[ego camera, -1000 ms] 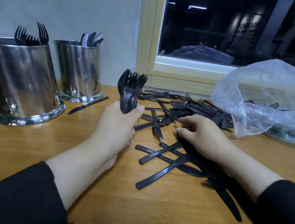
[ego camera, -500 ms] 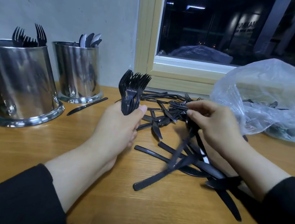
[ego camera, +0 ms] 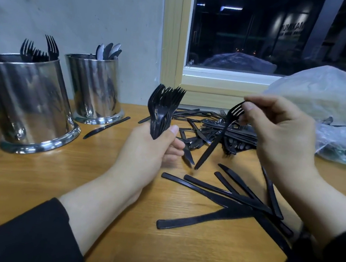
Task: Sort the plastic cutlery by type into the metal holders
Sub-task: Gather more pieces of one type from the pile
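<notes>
Likely a café or canteen after dark. Steel holders (ego camera: 30, 101) of disposable forks stand on a wooden counter (ego camera: 38, 181) left of a window (ego camera: 260, 34). Beyond the window, a dim signed shopfront shows.

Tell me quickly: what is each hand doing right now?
Left hand: grips a bundle of forks.
Right hand: pinches a single fork by its head.

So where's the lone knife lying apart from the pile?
In the head view, the lone knife lies flat on the table, left of centre, just right of the spoon holder and left of the left hand.
</notes>
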The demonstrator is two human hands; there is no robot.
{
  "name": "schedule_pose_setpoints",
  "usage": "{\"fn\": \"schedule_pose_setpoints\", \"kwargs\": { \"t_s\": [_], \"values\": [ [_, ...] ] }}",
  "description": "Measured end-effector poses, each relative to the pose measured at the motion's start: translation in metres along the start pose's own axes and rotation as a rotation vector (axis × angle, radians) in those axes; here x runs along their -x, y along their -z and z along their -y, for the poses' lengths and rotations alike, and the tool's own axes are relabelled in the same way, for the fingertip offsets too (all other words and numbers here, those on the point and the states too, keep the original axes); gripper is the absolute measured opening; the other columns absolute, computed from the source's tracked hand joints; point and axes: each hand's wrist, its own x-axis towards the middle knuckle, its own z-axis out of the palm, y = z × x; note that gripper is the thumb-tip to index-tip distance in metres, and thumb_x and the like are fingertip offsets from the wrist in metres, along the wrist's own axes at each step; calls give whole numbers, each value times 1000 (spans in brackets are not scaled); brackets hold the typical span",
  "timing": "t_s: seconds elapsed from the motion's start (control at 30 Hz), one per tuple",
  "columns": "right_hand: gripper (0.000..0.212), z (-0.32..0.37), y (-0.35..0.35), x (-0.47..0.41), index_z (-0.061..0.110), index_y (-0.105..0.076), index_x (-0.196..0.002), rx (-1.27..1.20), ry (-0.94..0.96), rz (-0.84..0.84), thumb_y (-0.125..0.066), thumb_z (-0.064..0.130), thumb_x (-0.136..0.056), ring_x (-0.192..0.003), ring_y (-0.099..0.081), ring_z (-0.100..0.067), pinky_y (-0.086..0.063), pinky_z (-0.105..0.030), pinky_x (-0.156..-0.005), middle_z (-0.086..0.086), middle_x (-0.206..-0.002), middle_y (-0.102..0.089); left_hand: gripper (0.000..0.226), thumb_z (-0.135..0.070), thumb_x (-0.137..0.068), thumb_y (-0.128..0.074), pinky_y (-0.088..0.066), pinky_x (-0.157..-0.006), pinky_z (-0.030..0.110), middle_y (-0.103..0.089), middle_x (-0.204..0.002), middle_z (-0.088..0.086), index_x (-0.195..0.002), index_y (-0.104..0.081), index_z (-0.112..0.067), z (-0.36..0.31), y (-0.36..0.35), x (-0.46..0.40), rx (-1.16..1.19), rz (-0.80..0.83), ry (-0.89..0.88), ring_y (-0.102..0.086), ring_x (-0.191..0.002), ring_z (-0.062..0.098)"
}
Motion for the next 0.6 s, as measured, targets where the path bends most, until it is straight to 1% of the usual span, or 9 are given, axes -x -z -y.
{"fn": "schedule_pose_setpoints", "kwargs": {
  "t_s": [0.1,0.17,0.23,0.27,0.33,0.4,0.43,0.5,0.6],
  "values": [
    [12,6,-13,11,19,-72,-99,-65,-37,86,-68,9,-94,-74,-71,-9,-55,-18,-72,-3,-79,-74,18,-24,-104,-55,-63,-78,28,-79,-89,1,-105,-66,-11,-2,-1,3,-35,55,2,-77,-84,15],
    [9,6,-19,16,15,-73,-98,-65,-44,113,-69,8,-93,-72,-71,-10,-54,-18,-69,-3,-78,-74,19,-26,-104,-56,-64,-79,36,-79,-89,5,-107,-65,-10,-4,-2,7,-35,134,38,-77,-82,21],
    [8,7,-21,18,14,-74,-96,-61,-44,108,-70,8,-93,-70,-71,-9,-51,-15,-66,-3,-76,-74,22,-31,-103,-57,-63,-74,44,-76,-85,7,-106,-64,-10,-4,-5,11,-53,235,67,-74,-74,26],
    [8,8,-21,18,14,-74,-95,-80,-51,98,-70,8,-92,-70,-71,-10,-52,-16,-66,-4,-76,-74,24,-32,-103,-57,-61,-67,43,-73,-79,6,-105,-63,-10,-3,-6,13,-46,282,79,-69,-66,26],
    [9,10,-20,17,16,-73,-95,-139,-67,78,-71,8,-92,-70,-72,-14,-56,-20,-69,-5,-78,-75,28,-33,-102,-57,-46,-51,33,-58,-70,4,-109,-61,-7,-1,-8,14,-11,353,106,-52,-53,20],
    [9,11,-20,16,17,-72,-94,-158,-67,73,-72,8,-91,-68,-71,-15,-56,-22,-69,-3,-76,-74,35,-33,-98,-62,-30,-45,26,-46,-66,0,-110,-57,-1,-2,-10,16,32,393,146,-37,-48,14],
    [9,10,-21,16,16,-71,-96,-153,-65,78,-73,9,-90,-66,-68,-13,-54,-20,-67,-2,-74,-72,33,-33,-97,-64,-26,-43,25,-43,-65,-1,-102,-55,-1,-3,-9,16,55,407,160,-33,-48,13],
    [17,8,-22,15,13,-68,-105,-165,-101,118,-74,14,-89,-63,-62,-11,-50,-19,-62,3,-76,-66,25,-30,-95,-67,-23,-42,24,-42,-64,-1,-84,-53,-12,-4,-9,16,93,433,172,-31,-46,12],
    [34,6,-20,16,17,-66,-118,-226,-199,308,-69,31,-87,-66,-59,-14,-50,-25,-63,-2,-84,-64,22,-25,-94,-68,-25,-38,22,-47,-65,2,-83,-55,-13,-6,-7,17,83,477,181,-35,-44,12]
  ]
}}
